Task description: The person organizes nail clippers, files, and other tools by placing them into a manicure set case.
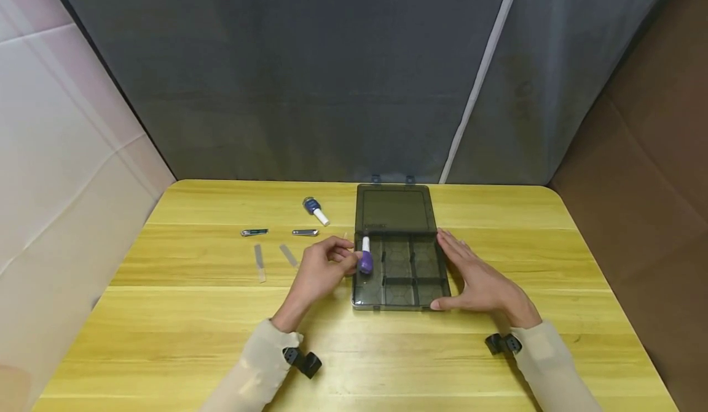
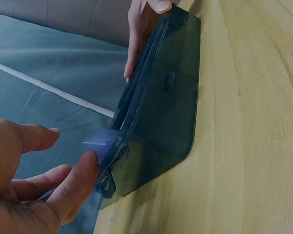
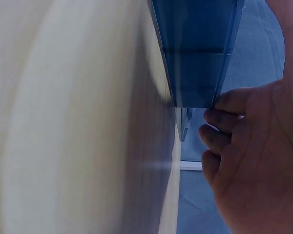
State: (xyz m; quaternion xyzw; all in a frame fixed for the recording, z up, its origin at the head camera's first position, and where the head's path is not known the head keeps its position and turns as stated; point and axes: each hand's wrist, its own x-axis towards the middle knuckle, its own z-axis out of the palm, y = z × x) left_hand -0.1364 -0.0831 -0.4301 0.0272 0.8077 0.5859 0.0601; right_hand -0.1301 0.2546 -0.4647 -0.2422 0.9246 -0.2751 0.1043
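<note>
A purple nail polish bottle (image 1: 365, 263) with a white cap is at the left compartment of a dark see-through divided box (image 1: 399, 289), cap pointing away from me. Beside it, at the box's left rim, is my left hand (image 1: 327, 267). In the left wrist view its thumb and fingers stand apart, and the blurred purple bottle (image 2: 101, 142) shows just past the fingertips. My right hand (image 1: 481, 280) rests against the box's right side, thumb at the front corner and fingers stretched along the edge. In the right wrist view, its fingertips (image 3: 217, 139) are at the box wall.
The box lid (image 1: 395, 208) lies folded back behind the compartments. To the left on the wooden table (image 1: 182, 338) are a blue nail polish bottle (image 1: 316, 210), two nail clippers (image 1: 254, 232) and two grey nail files (image 1: 259, 263). A dark curtain (image 1: 276, 80) hangs behind the table.
</note>
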